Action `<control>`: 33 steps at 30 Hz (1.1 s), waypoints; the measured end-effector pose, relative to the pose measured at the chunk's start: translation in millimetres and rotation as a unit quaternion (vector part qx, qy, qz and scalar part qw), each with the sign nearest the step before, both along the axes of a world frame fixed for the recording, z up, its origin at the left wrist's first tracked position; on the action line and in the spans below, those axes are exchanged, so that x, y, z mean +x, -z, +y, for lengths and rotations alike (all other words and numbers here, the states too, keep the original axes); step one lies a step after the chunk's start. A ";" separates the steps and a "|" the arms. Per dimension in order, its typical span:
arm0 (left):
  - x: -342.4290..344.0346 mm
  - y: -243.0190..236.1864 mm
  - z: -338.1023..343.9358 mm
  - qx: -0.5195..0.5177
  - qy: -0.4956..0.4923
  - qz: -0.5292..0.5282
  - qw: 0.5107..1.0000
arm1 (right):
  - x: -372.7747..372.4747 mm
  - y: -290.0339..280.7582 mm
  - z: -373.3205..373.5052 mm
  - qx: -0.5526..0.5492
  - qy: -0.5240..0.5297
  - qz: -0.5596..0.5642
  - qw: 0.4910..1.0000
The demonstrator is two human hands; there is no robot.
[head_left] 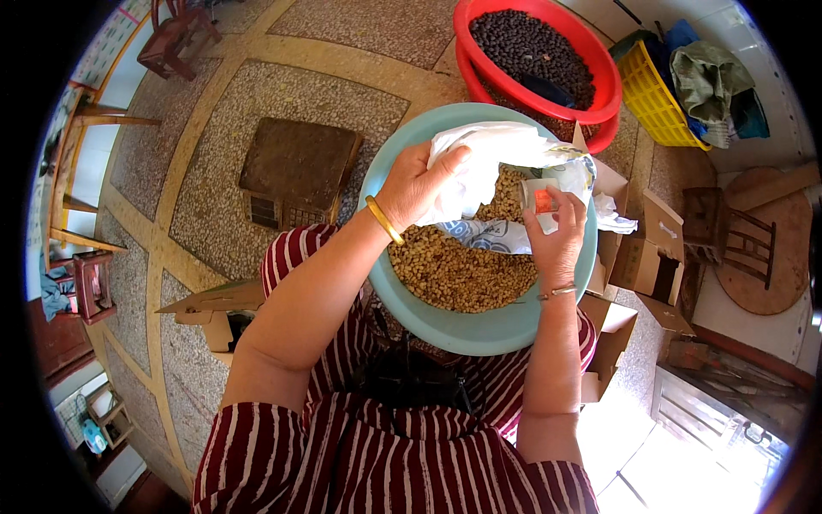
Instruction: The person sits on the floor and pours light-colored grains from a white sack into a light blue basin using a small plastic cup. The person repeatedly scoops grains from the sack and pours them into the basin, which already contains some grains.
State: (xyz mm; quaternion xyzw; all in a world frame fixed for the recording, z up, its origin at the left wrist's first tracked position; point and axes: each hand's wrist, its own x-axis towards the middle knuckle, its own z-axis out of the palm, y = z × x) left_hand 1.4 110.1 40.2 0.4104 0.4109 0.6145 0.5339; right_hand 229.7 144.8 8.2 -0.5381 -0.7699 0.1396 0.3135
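My left hand [418, 187] is closed round a bunched white plastic bag [484, 158], above the far left part of a pale green basin [454, 330]. The bag's printed part trails to the right and down across the basin. Between the fingers and thumb of my right hand [558, 240] is a small white container with an orange patch [542, 199], over the basin's right side; its exact kind is unclear. Small yellowish-brown kernels or beans [462, 278] fill the basin, which sits at my lap. Part of them is hidden under the bag and my hands.
Beyond the basin is a red tub [610, 81] of dark nuts or seeds. A yellow basket [655, 94] with cloths stands at the far right. Opened cardboard boxes [638, 257] lie right of the basin, and a low dark wooden stool [300, 167] stands to its left.
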 end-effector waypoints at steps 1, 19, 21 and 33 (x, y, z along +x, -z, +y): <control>0.6 0.4 0.1 -0.001 -0.005 -0.005 1.000 | -1.4 -0.4 -0.6 0.015 0.004 -0.006 1.000; -1.2 3.4 1.3 0.005 -0.001 -0.011 1.000 | -9.1 -13.3 -16.2 0.010 -0.047 0.107 0.993; -1.5 0.8 1.6 0.011 0.002 -0.001 1.000 | -11.6 -13.8 -20.7 -0.113 -0.088 0.207 0.968; -0.9 -1.4 0.7 -0.011 -0.009 0.018 1.000 | -35.4 1.2 -48.6 -0.205 -0.288 -0.025 0.935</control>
